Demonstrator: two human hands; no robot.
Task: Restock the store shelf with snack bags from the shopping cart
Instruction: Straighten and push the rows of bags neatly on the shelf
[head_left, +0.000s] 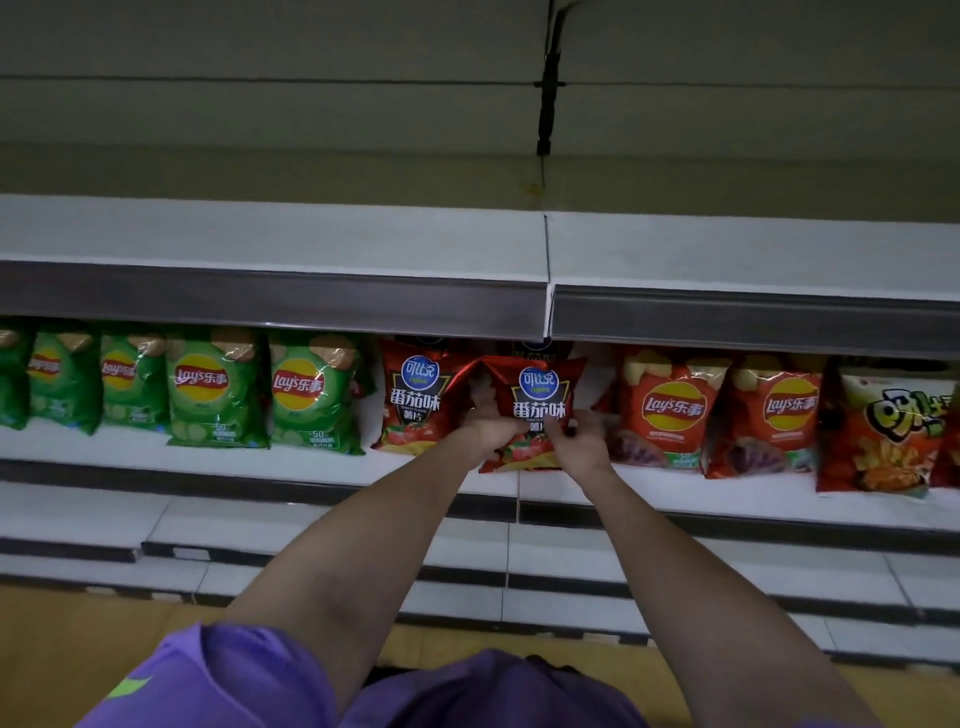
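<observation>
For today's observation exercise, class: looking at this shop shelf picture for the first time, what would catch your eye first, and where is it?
First, the two hands, left hand and right hand, at the centre, gripping a red tomato chip bag at the shelf front. To its left stands a row of green Lay's bags; to its right, orange-red Lay's bags. The upper shelf above shows bare white.

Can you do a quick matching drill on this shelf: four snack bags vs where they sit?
Things:
1. green Lay's bag
2. red tomato bag
3. orange-red Lay's bag
4. corn-snack bag

Places:
A. far right of the row
B. held in both hands, mid-shelf
C. left of the red bags
D. just right of the held bag

Pairs: 1-C, 2-B, 3-D, 4-A
</observation>
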